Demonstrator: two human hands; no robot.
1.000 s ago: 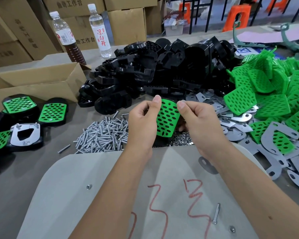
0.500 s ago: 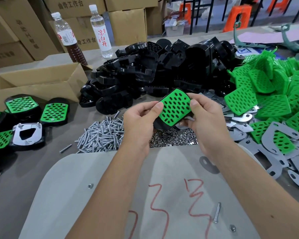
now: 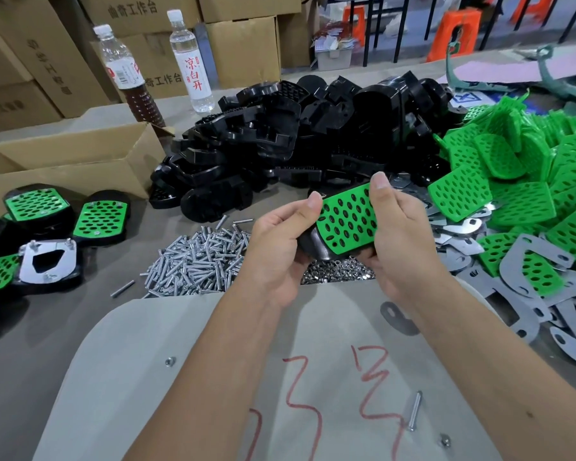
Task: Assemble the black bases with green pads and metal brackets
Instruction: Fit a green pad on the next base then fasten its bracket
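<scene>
Both hands hold one piece up over the bench, just past the pile of nuts (image 3: 338,273). The green pad (image 3: 346,222) lies on top of a black base (image 3: 313,245). The left hand (image 3: 276,242) pinches its left end, and the right hand (image 3: 396,234) pinches its right side. The pad's long way runs left to right, between the two grips. The metal brackets (image 3: 526,294) lie to the right, nearer the right hand.
</scene>
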